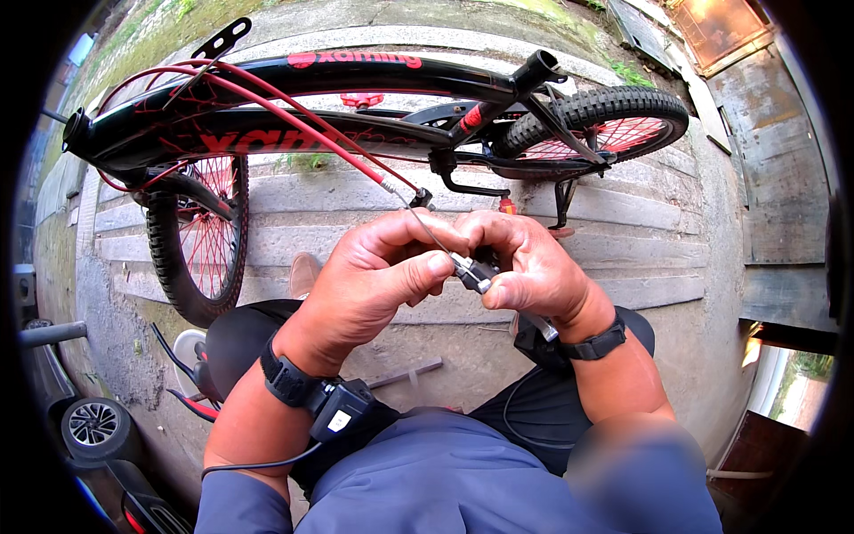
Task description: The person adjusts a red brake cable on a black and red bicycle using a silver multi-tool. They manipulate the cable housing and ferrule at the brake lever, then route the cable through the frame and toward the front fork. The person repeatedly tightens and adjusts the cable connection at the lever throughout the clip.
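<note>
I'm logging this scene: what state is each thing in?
Black-and-silver lever: gripped by bare right hand
Thin silver metal cable: exposed between red tubular housing and lever
Bare left hand: curled at the cable
Black metal bicycle frame: seat tube open at top
Slim black kickstand: lowered
Knobbly black front tyre: fitted
Knobbly black rear tyre: fitted

Lever (pixel 476 275) — silver, black (frame (pixel 365 82) black)

Can't see all of the black-and-silver part (pixel 477 275) behind the fingers (pixel 511 290), nor make out the blurred right sleeve (pixel 639 472).
</note>
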`<state>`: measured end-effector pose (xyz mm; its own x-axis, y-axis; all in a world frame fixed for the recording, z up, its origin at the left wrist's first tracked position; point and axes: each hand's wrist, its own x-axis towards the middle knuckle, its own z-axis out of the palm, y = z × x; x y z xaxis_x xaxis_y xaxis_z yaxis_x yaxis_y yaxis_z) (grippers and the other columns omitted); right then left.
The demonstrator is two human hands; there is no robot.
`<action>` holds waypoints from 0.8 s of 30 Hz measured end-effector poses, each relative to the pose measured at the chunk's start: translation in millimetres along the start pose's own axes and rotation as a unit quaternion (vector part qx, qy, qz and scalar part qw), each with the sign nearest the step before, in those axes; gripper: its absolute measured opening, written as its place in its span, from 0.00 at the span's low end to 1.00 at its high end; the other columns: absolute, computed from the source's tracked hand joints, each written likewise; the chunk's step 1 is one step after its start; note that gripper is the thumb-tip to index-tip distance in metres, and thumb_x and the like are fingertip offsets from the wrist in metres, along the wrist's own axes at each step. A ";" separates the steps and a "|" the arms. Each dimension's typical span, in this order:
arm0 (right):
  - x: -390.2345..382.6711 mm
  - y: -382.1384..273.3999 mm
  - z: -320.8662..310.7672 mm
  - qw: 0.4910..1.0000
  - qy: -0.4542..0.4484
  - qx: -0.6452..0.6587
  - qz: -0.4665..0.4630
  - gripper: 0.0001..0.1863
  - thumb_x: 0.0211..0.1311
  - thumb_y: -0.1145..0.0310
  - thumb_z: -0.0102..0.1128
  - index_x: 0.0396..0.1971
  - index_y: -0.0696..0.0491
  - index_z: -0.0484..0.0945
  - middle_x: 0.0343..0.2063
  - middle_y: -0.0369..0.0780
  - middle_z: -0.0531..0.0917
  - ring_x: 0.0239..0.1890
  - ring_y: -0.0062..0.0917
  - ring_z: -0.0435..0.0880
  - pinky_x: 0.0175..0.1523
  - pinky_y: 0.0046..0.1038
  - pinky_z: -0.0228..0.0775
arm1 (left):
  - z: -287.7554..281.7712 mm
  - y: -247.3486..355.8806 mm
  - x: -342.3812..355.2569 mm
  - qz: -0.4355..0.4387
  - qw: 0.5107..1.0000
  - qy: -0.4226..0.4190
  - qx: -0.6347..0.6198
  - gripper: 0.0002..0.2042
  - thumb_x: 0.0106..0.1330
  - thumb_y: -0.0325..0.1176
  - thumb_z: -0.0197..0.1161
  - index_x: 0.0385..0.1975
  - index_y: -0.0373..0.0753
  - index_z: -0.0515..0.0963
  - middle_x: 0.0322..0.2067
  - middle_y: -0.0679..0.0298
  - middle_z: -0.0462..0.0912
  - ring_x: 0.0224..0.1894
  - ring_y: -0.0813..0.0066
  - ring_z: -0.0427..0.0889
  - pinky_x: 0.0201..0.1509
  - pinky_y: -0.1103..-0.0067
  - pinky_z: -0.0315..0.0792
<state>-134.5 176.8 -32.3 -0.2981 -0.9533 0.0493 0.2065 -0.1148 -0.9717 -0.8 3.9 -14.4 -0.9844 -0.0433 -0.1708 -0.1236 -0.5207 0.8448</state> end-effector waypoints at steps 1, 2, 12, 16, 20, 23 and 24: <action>0.1 -0.8 0.8 1.000 -0.004 0.005 0.006 0.23 0.52 0.56 0.77 0.38 0.55 0.76 0.34 0.31 0.74 0.40 0.17 0.70 0.48 0.22 0.65 | -1.0 -2.2 0.0 0.006 1.000 0.000 -0.003 0.09 0.67 0.30 0.67 0.44 0.35 0.80 0.36 0.67 0.75 0.28 0.82 0.71 0.30 0.85 0.65; 0.1 -2.0 2.5 1.000 0.001 0.014 0.013 0.23 0.52 0.56 0.77 0.38 0.55 0.76 0.34 0.31 0.74 0.40 0.17 0.70 0.48 0.22 0.65 | -2.1 -4.5 0.0 0.012 1.000 0.001 -0.005 0.09 0.68 0.31 0.66 0.43 0.36 0.80 0.36 0.67 0.74 0.28 0.82 0.71 0.30 0.85 0.65; -0.5 -8.4 4.4 0.999 -0.002 0.027 0.038 0.24 0.52 0.55 0.78 0.36 0.55 0.76 0.34 0.32 0.75 0.40 0.17 0.70 0.48 0.21 0.65 | -3.5 -3.4 2.7 0.039 0.999 0.017 -0.009 0.08 0.71 0.34 0.63 0.39 0.36 0.79 0.36 0.66 0.73 0.29 0.81 0.72 0.31 0.85 0.65; 0.1 -0.2 3.5 0.999 0.001 0.033 0.022 0.23 0.52 0.56 0.78 0.35 0.55 0.76 0.35 0.31 0.75 0.39 0.17 0.71 0.47 0.22 0.66 | 0.5 -6.9 2.7 0.068 0.997 0.020 0.010 0.08 0.72 0.35 0.62 0.38 0.36 0.78 0.36 0.65 0.73 0.29 0.81 0.72 0.31 0.85 0.66; 0.8 -0.7 7.5 0.998 0.019 0.054 0.028 0.22 0.54 0.56 0.77 0.35 0.54 0.75 0.33 0.30 0.75 0.37 0.16 0.70 0.45 0.21 0.65 | 0.9 -7.3 1.9 0.085 0.996 0.020 0.013 0.07 0.73 0.33 0.61 0.39 0.36 0.78 0.33 0.68 0.76 0.30 0.84 0.73 0.33 0.86 0.67; 2.0 0.0 9.4 0.998 0.031 0.051 0.034 0.21 0.55 0.55 0.77 0.34 0.54 0.75 0.30 0.29 0.74 0.33 0.13 0.68 0.39 0.18 0.63 | 2.7 -10.0 3.9 0.096 0.995 0.026 0.018 0.07 0.73 0.33 0.60 0.37 0.36 0.77 0.33 0.67 0.73 0.29 0.83 0.72 0.32 0.85 0.66; 1.4 3.0 7.0 0.998 0.029 0.046 0.039 0.20 0.55 0.55 0.76 0.33 0.53 0.75 0.29 0.29 0.74 0.32 0.12 0.68 0.36 0.17 0.61 | 3.9 -11.3 4.5 0.100 0.994 0.030 0.022 0.07 0.73 0.33 0.60 0.36 0.36 0.76 0.34 0.65 0.72 0.28 0.82 0.71 0.31 0.85 0.65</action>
<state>-127.8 173.1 -33.5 -0.3309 -0.9428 -0.0414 0.3143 -0.0687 -0.9468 -4.3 13.0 -22.7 -0.9806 -0.1942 -0.0266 0.0666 -0.4580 0.8865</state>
